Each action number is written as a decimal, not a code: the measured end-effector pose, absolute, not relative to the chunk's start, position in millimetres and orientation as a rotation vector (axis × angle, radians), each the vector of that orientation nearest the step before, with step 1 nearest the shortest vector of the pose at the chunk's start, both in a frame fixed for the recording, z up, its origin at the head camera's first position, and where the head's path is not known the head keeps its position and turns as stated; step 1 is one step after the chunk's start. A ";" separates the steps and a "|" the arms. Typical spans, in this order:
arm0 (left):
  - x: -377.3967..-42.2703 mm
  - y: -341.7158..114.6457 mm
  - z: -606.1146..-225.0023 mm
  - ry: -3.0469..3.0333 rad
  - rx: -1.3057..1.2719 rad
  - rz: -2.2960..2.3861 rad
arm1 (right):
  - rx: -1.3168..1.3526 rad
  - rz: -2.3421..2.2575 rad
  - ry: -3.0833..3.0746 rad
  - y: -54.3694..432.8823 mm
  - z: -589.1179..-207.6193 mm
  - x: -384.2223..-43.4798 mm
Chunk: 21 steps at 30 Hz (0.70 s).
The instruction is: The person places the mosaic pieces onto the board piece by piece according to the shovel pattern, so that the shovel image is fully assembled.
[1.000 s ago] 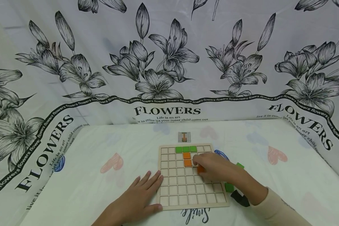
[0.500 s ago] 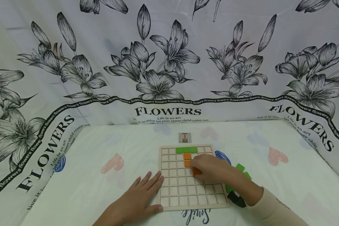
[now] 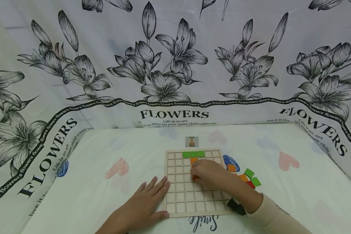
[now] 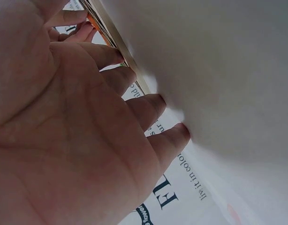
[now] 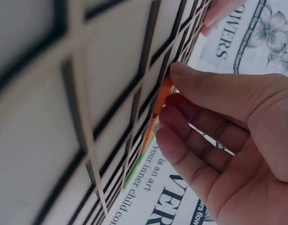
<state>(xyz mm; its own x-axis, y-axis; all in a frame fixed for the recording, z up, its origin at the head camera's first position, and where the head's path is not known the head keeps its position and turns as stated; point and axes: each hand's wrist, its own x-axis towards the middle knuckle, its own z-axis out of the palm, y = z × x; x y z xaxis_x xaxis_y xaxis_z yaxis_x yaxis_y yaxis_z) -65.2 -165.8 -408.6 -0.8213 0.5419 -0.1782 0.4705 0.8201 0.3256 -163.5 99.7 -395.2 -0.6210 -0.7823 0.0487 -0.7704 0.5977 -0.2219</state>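
A wooden grid board (image 3: 179,196) lies in front of me on the white cloth. Three green tiles (image 3: 193,154) fill middle cells of its top row, and an orange tile (image 3: 194,160) sits just below them. My right hand (image 3: 210,174) is over the middle of the board, covering some cells. In the right wrist view its thumb and fingers pinch an orange square tile (image 5: 162,96) right at the grid, in line with the orange and green tiles beyond. My left hand (image 3: 147,203) lies flat, fingers spread, its fingertips and thumb at the board's left edge.
Right of the board lie loose tiles: an orange one (image 3: 231,168), green ones (image 3: 249,172) and a red one (image 3: 250,184) partly behind my forearm. A small pattern card (image 3: 191,141) rests beyond the board's top edge. A black object (image 3: 236,207) sits beneath my right wrist.
My right hand has moved left across the board with the orange tile, now covering the lower orange cell. More loose tiles show beside my forearm. The left hand has stayed put.
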 end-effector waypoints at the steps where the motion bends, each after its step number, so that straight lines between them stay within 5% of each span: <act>1: -65.2 -165.6 -408.7 2.742 0.776 0.388 | -1.310 -0.362 2.763 99.3 -395.3 -162.6; 21: -66.7 -165.6 -410.6 2.749 0.782 0.372 | -1.191 -0.312 2.760 106.7 -388.1 -143.8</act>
<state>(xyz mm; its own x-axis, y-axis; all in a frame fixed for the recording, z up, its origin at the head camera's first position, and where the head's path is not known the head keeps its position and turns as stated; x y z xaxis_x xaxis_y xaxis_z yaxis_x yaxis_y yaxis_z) -66.7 -165.6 -410.6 -0.8216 0.5422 -0.1760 0.4760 0.8224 0.3115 -143.8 106.7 -388.1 -0.6832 -0.7297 -0.0280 -0.7050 0.6691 -0.2350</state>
